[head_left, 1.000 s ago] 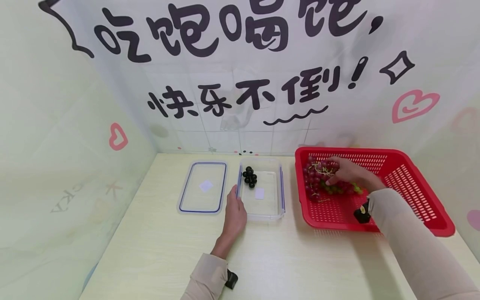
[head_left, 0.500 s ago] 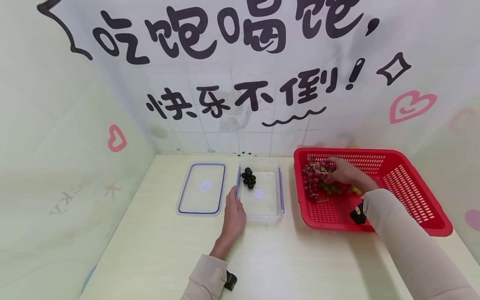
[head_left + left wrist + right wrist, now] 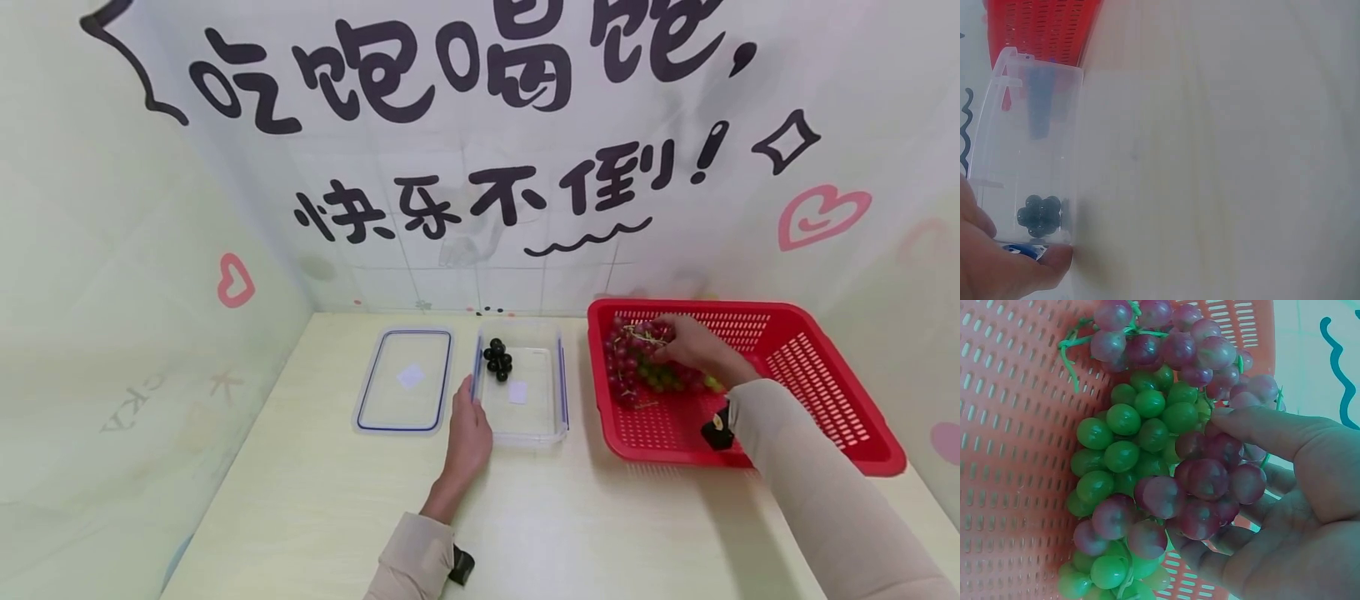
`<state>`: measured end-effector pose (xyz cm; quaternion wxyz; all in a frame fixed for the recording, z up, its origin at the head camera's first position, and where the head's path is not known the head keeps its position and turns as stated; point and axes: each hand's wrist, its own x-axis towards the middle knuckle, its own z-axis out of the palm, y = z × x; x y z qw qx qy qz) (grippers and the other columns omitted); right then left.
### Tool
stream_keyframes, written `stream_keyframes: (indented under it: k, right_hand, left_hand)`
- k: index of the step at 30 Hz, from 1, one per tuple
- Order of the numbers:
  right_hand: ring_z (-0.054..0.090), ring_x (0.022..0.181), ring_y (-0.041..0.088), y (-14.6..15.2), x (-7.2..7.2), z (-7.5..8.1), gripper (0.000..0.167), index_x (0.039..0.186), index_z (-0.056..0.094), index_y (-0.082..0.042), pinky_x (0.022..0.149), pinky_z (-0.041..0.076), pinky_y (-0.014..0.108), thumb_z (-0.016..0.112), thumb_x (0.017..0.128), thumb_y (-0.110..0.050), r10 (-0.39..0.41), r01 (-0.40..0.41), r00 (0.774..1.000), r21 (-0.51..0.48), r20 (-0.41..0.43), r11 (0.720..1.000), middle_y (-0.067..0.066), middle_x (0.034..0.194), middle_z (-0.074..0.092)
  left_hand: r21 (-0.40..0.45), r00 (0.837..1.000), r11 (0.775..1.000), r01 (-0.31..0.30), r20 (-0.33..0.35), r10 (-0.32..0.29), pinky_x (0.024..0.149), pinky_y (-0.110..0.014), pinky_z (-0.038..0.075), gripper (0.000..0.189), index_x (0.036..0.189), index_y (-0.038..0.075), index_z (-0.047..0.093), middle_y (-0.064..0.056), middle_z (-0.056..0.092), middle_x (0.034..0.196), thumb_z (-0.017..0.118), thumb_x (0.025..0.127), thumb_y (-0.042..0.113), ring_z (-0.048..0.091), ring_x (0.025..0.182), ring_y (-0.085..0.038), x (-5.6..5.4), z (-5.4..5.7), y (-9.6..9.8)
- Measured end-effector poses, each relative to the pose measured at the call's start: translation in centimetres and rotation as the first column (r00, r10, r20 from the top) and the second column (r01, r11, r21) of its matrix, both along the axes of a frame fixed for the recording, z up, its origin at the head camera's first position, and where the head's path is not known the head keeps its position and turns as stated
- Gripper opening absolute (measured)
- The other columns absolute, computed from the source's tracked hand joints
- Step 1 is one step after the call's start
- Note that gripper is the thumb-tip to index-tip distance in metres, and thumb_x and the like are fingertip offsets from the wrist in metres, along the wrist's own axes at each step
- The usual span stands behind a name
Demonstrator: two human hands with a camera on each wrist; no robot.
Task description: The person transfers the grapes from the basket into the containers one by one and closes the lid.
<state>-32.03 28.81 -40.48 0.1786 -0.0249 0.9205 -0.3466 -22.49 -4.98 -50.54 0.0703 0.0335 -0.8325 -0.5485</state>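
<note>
My left hand (image 3: 470, 429) grips the left side of a clear plastic food container (image 3: 525, 437), its thumb and finger bent about the wall in the left wrist view. Inside that container lies a small bunch of black grapes (image 3: 498, 360), near the left wall. Over in the red basket (image 3: 660, 454), my right hand (image 3: 693, 342) holds part of a bunch of red grapes (image 3: 1204, 487) between thumb and fingers. Green grapes (image 3: 1122, 425) lie right beside this bunch, and more red grapes (image 3: 1179, 347) show past them. Some of the right fingers are hidden behind the grapes.
A clear lid with a blue seal (image 3: 405, 379) lies flat to the left of the container. The basket's raised wall stands close to the container's right. A printed cloth backdrop (image 3: 450, 283) rises behind the pale table (image 3: 540, 533).
My right thumb has drawn in closer to the fingers at the red grapes. The left hand and the container stay in place; the head view shifts slightly.
</note>
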Motion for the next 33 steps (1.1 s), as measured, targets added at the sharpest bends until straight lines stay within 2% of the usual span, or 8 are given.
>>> stream_keyframes:
  k: [6, 17, 24, 29, 33]
  right_hand:
    - [0.05, 0.115, 0.043, 0.0, 0.2, 0.7, 0.066, 0.146, 0.042, -0.001, 0.092, 0.055, 0.057, 0.072, 0.089, -0.015, -0.011, 0.011, 1.0, 0.0, -0.013, 1.0, 0.028, 0.133, 0.048]
    - [0.051, 0.113, 0.04, -0.4, 0.0, 1.9, 0.062, 0.145, 0.043, -0.003, 0.093, 0.055, 0.053, 0.07, 0.091, -0.018, -0.006, 0.005, 1.0, -0.031, -0.026, 1.0, 0.026, 0.131, 0.05]
    - [0.05, 0.117, 0.041, -1.0, 0.3, 3.1, 0.07, 0.148, 0.037, -0.001, 0.092, 0.057, 0.051, 0.072, 0.09, -0.021, -0.003, 0.002, 1.0, -0.051, -0.018, 0.999, 0.026, 0.135, 0.048]
    - [0.049, 0.118, 0.041, -1.5, 0.2, 3.7, 0.074, 0.151, 0.034, -0.003, 0.092, 0.057, 0.05, 0.071, 0.091, -0.024, -0.008, 0.007, 1.0, -0.065, -0.019, 0.998, 0.025, 0.137, 0.047]
    - [0.049, 0.12, 0.043, -2.1, 0.2, 4.2, 0.077, 0.153, 0.03, -0.004, 0.094, 0.056, 0.051, 0.071, 0.091, -0.027, -0.015, 0.014, 1.0, -0.068, -0.015, 0.998, 0.027, 0.138, 0.046]
  left_hand:
    - [-0.003, 1.0, 1.0, -0.009, 0.008, 0.009, 0.113, -0.056, 0.035, 0.048, 0.153, -0.003, 0.025, -0.028, 0.037, 0.149, 0.03, 0.106, 0.005, 0.04, 0.137, -0.043, 0.1, -0.1, -0.1]
    - [0.004, 1.0, 1.0, -0.009, 0.007, 0.009, 0.113, -0.056, 0.036, 0.048, 0.154, -0.002, 0.025, -0.027, 0.036, 0.149, 0.03, 0.106, 0.005, 0.039, 0.138, -0.043, 0.1, 0.1, 0.0]
    - [-0.001, 1.0, 1.0, -0.006, 0.011, 0.006, 0.114, -0.055, 0.035, 0.048, 0.153, -0.002, 0.025, -0.027, 0.036, 0.15, 0.03, 0.106, 0.005, 0.039, 0.138, -0.042, 0.1, 0.1, 0.0]
    - [-0.008, 1.0, 1.0, -0.007, -0.01, 0.007, 0.113, -0.056, 0.036, 0.047, 0.153, -0.004, 0.026, -0.028, 0.038, 0.149, 0.03, 0.106, 0.005, 0.04, 0.137, -0.043, 0.2, 0.2, 0.0]
    - [-0.012, 1.0, 1.0, -0.011, -0.002, 0.011, 0.114, -0.056, 0.035, 0.047, 0.153, -0.003, 0.026, -0.027, 0.038, 0.148, 0.03, 0.106, 0.005, 0.04, 0.137, -0.043, 0.3, 0.2, -0.1]
